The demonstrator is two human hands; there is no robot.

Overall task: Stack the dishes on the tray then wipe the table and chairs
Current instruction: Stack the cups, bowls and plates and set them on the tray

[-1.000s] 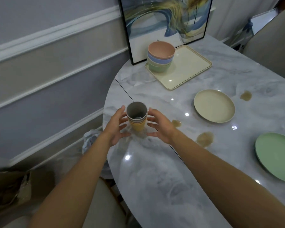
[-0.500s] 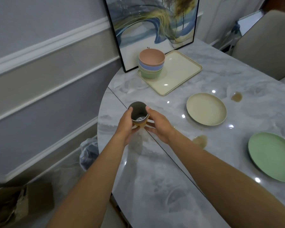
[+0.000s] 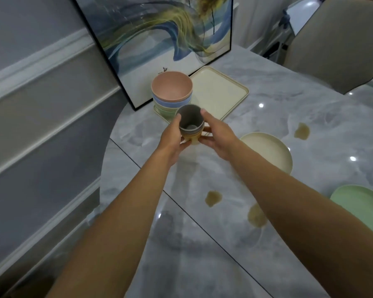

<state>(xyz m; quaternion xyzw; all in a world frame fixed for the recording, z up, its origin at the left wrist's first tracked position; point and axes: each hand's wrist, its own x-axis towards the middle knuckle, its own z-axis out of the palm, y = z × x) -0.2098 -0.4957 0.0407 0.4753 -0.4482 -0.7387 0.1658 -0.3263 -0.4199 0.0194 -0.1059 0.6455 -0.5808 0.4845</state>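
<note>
A stack of nested cups (image 3: 191, 125), grey on top and yellow at the bottom, is held above the marble table (image 3: 289, 117) between both hands. My left hand (image 3: 172, 139) grips its left side and my right hand (image 3: 216, 135) grips its right side. Just beyond it a cream tray (image 3: 220, 93) carries a stack of bowls (image 3: 171, 91), pink on top of blue and green. A cream plate (image 3: 269, 150) lies to the right of my right hand. A green plate (image 3: 362, 203) sits at the right edge.
Brown spills (image 3: 213, 197) mark the table near my right forearm, and another spill (image 3: 302, 131) lies further right. A framed painting (image 3: 159, 33) leans on the wall behind the tray. A beige chair (image 3: 340, 44) stands at the far right.
Both hands closed round the cup stack, lifted it off the table and carried it forward to the tray's near edge.
</note>
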